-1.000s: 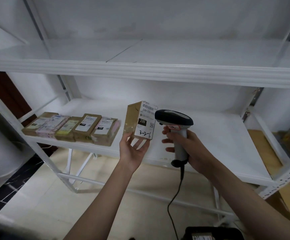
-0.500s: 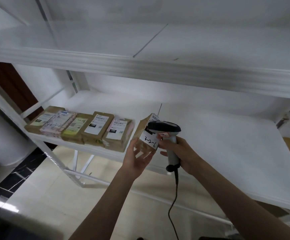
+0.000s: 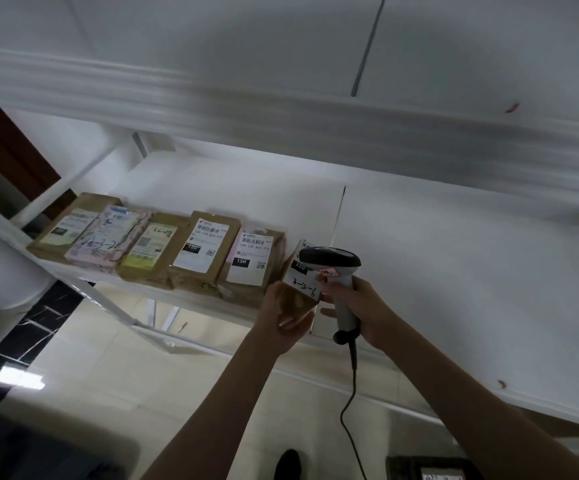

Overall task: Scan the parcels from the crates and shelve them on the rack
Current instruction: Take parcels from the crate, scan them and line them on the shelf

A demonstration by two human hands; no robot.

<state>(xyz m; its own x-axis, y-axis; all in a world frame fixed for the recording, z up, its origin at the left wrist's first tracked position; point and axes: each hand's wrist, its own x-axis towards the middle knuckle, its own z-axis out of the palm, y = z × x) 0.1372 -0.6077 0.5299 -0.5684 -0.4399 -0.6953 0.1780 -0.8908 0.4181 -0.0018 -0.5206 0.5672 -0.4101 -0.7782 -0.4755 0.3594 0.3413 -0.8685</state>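
White rack: middle shelf bears 5 labelled parcels in a row at its left front edge. Left hand holds a 6th parcel, label "3-2-6", just right of the row. Right hand grips a corded scanner, head against that parcel.

A: Views?
B: One, head-worn, wide-angle. Faces forward and down, close to the white rack.
A: Framing?
B: Upper shelf edge overhead, floor near left.
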